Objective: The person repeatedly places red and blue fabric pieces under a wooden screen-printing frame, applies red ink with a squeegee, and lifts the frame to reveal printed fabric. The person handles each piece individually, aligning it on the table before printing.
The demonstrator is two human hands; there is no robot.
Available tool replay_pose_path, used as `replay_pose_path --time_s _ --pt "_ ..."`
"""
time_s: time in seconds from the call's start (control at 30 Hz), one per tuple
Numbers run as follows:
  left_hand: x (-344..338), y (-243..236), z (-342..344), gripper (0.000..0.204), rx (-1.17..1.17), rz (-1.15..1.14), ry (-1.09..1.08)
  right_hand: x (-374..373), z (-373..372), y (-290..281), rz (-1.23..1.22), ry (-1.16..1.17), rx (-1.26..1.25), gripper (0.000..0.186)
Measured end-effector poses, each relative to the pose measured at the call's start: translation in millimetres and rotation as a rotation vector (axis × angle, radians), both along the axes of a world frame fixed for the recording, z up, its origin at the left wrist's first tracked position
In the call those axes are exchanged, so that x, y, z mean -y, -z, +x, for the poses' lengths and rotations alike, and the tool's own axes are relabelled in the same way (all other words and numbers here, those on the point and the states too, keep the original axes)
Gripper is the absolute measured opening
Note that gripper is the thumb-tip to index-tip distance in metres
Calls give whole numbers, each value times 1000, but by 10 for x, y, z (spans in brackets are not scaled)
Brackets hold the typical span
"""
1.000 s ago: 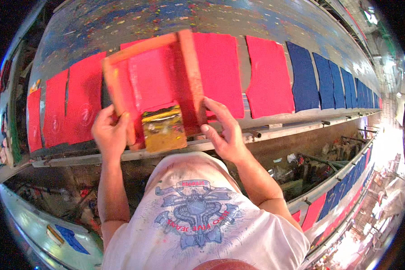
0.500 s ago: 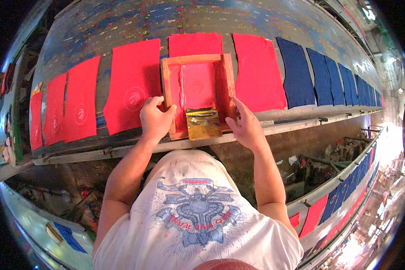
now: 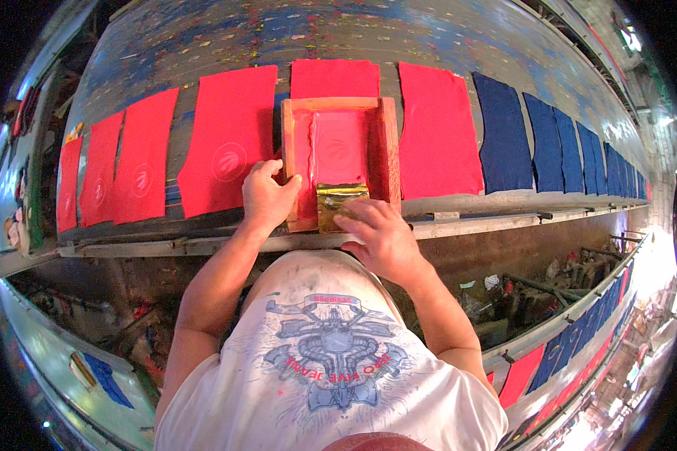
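A wooden screen-printing frame (image 3: 389,150) lies over a red fabric panel (image 3: 335,77) on the long table. Inside it, a line of ink runs down the left side of the mesh, and a round emblem shows at its middle. My left hand (image 3: 269,194) grips the frame's left side rail, thumb and fingers about it. A yellowish, glossy squeegee (image 3: 337,197) leans at the frame's near end. My right hand (image 3: 376,233) is at the squeegee's right part, fingers reaching over it; whether they have closed on it I cannot tell.
Red panels with pale round prints (image 3: 229,143) lie in a row to the left. Right of the frame are a plain red panel (image 3: 440,131) and several dark blue panels (image 3: 504,135). A metal rail (image 3: 474,222) edges the table; another table with panels (image 3: 520,376) stands behind at the right.
My right hand has left the frame's right rail and moved left to the squeegee. My left hand keeps its place on the left rail.
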State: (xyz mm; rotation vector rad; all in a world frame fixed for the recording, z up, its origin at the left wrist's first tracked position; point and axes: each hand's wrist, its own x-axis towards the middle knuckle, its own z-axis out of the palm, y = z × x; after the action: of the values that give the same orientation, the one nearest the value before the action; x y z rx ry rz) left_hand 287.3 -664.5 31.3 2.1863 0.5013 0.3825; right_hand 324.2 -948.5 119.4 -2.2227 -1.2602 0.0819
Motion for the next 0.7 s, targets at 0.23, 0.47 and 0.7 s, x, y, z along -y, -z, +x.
replay_pose_path --time_s 0.23,0.47,0.7 --pt "-17 71 35 36 -64 -2 17 -164 46 29 -95 -13 105 54" --pt "-37 -6 60 37 -129 31 71 -318 323 -88 -229 32 17 54" --pt "33 -138 38 38 -120 63 73 -159 123 -227 -252 11 -22 57"
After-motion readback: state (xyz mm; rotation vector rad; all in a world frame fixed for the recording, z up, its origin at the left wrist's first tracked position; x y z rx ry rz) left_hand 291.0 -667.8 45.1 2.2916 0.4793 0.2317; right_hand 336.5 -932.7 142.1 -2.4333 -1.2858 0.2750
